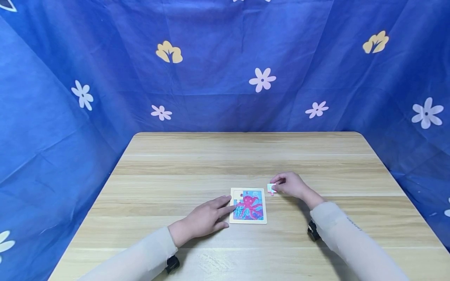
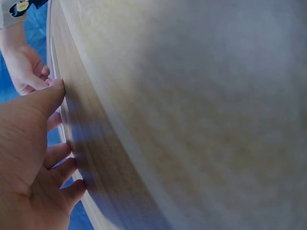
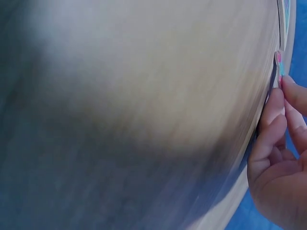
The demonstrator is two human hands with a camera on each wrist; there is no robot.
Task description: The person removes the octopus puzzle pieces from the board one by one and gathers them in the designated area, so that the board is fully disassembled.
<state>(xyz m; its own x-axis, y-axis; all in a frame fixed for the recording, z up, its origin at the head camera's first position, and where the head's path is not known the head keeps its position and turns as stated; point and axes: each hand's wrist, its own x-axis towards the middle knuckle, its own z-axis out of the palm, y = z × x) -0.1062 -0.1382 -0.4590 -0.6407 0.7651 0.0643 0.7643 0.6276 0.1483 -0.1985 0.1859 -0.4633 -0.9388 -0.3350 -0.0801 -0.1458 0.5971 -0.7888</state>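
Observation:
A square jigsaw puzzle (image 1: 248, 222) with a pale frame and a pink octopus picture lies flat on the table. Its upper left corner shows bare pale board where a piece is absent. My left hand (image 1: 205, 217) rests at the puzzle's left side, index finger over the frame and onto the picture. Just beyond the upper right corner, my right hand (image 1: 290, 185) pinches a loose puzzle piece (image 1: 271, 188) between thumb and fingers. In the right wrist view the puzzle piece (image 3: 279, 67) appears edge-on, pink and teal, at the fingertips.
The wooden table (image 1: 158, 168) has rounded far corners. A blue curtain (image 1: 218, 78) with white and yellow flowers hangs behind it and along both sides. A dark wrist device (image 1: 172, 264) sits under the left sleeve, another dark device (image 1: 313, 231) under the right.

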